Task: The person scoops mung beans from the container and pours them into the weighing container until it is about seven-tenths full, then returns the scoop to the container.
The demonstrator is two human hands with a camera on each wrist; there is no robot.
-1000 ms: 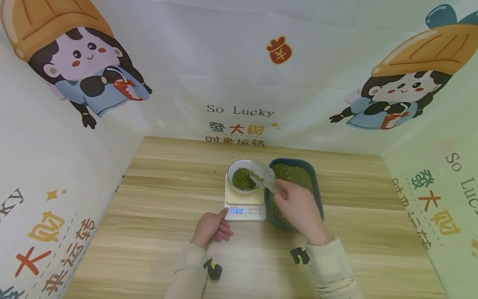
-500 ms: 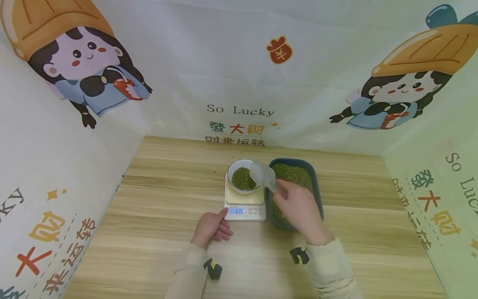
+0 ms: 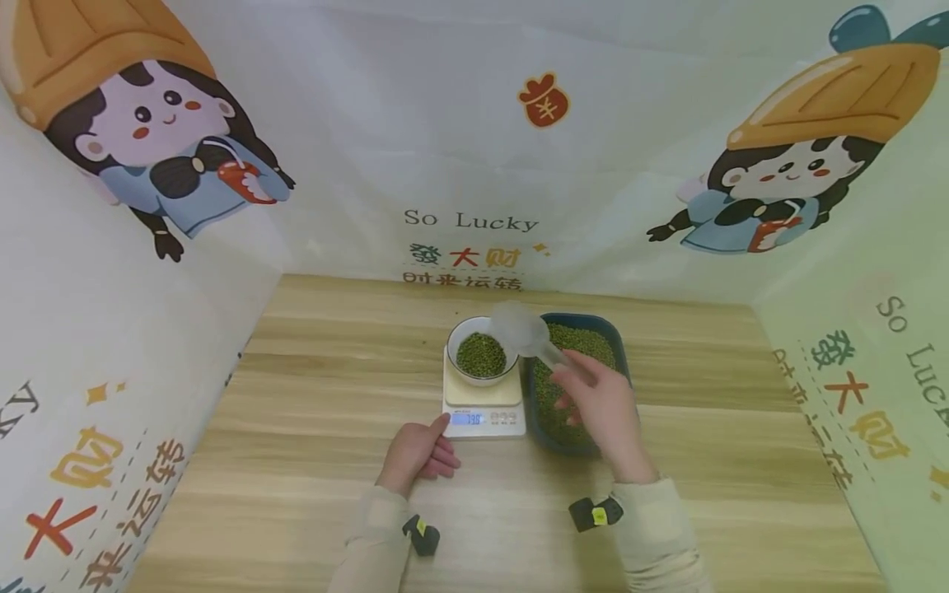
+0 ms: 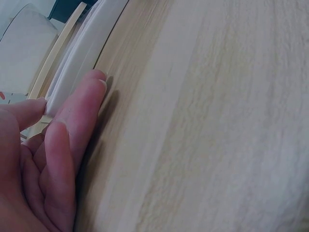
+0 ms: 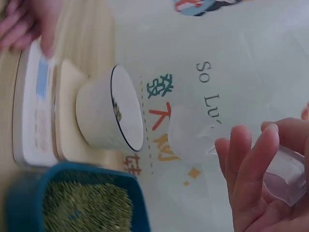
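My right hand (image 3: 604, 403) holds a translucent plastic scoop (image 3: 521, 331) by its handle. The scoop's head is tilted over the right rim of a white bowl (image 3: 482, 381). Small green beans, like mung beans (image 3: 480, 356), fill the bottom of the bowl. Under the bowl is a white kitchen scale (image 3: 511, 427), its lit display (image 3: 466, 419) showing a number near 79. At the scale's front left corner my left hand (image 3: 420, 453) touches the casing with its thumb, other fingers relaxed along the front edge. The right wrist view shows the scoop's handle (image 5: 285, 176) between thumb and fingers.
A dark blue tub (image 3: 559, 449) of the same beans stands close to the scale's right side, beneath my right hand. Printed cloth walls (image 3: 474, 165) enclose the wooden table (image 3: 334, 371) at the back and both sides. A few stray beans lie behind and left of the bowl.
The scoop has tipped from pouring beans to a raised, turned position, and its visible beans are gone. The display has risen from about 69 to about 79. My left hand stays put.
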